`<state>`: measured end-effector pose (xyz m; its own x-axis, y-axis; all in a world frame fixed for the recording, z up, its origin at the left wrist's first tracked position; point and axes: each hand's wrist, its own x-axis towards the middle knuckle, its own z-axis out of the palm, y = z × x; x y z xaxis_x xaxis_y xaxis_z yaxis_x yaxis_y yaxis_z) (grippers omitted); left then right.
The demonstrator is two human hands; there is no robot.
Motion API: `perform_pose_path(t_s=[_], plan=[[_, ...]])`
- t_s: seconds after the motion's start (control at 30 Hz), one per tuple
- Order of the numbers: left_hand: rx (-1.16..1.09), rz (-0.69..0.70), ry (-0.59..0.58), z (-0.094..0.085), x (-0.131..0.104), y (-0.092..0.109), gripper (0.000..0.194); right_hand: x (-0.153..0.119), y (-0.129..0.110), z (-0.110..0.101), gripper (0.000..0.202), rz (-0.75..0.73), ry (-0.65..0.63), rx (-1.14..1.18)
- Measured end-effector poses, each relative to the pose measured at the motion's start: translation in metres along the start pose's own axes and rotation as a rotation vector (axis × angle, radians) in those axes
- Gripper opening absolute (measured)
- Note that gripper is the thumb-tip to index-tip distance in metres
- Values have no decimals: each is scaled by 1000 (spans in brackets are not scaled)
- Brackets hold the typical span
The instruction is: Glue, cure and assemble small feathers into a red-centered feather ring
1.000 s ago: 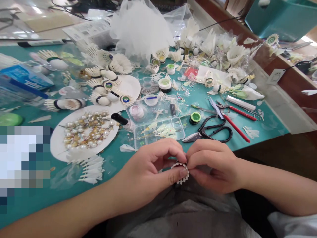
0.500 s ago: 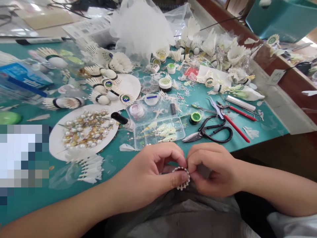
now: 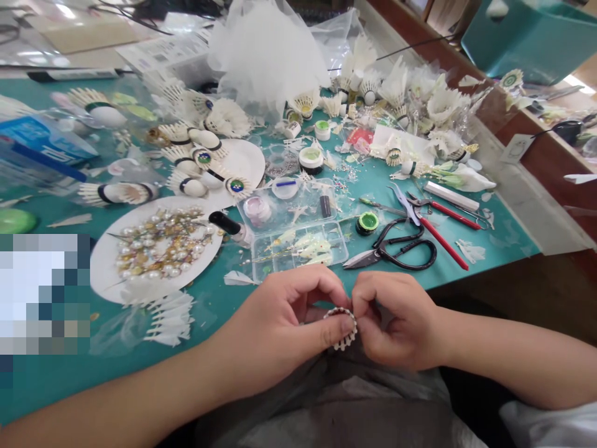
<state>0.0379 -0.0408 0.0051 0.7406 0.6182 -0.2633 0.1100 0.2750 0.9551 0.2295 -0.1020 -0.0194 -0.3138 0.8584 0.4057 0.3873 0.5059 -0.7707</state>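
Between thumb and fingers, my left hand (image 3: 298, 317) grips a small white ring-shaped piece (image 3: 346, 341) with a toothed edge, held above my lap. My right hand (image 3: 396, 317) is closed in a pinch at the right side of that ring, its fingertips meeting those of my left hand. What the right fingertips pinch is too small to make out. Just beyond my hands lie black-handled scissors (image 3: 385, 252), an open pot of green paint (image 3: 367, 222) and a clear compartment box (image 3: 298, 246) with pale pieces inside.
A white plate (image 3: 105, 264) of pearl and gold beads stands at the left, beside a nail-polish bottle (image 3: 231, 225). Red-handled pliers (image 3: 443, 239) lie at the right. Shuttlecocks (image 3: 184, 162), feather pieces and white netting (image 3: 270, 56) cover the back of the green table (image 3: 205, 317).
Both hands keep nearly the same hold. The ring has shifted very slightly upward, and the view has moved a little.
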Motion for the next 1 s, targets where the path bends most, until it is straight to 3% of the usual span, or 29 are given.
perform_pose_path(t_s=[0.23, 0.37, 0.47, 0.67, 1.0], plan=[[-78, -56, -19, -1, 1, -3, 12, 5, 0, -2, 32, -158, 135, 16], [-98, -95, -52, 0, 0, -2, 8, -1, 4, 1, 44, -81, 68, 111], [-92, -45, -66, 0, 0, -1, 6, -6, 5, 3, 51, -4, 18, 179], [-40, 48, -53, -1, 1, -1, 9, -7, 4, 10, 40, 96, 51, 183], [48, 34, -29, -1, -1, 1, 9, -5, 0, 5, 69, 22, 80, 191]])
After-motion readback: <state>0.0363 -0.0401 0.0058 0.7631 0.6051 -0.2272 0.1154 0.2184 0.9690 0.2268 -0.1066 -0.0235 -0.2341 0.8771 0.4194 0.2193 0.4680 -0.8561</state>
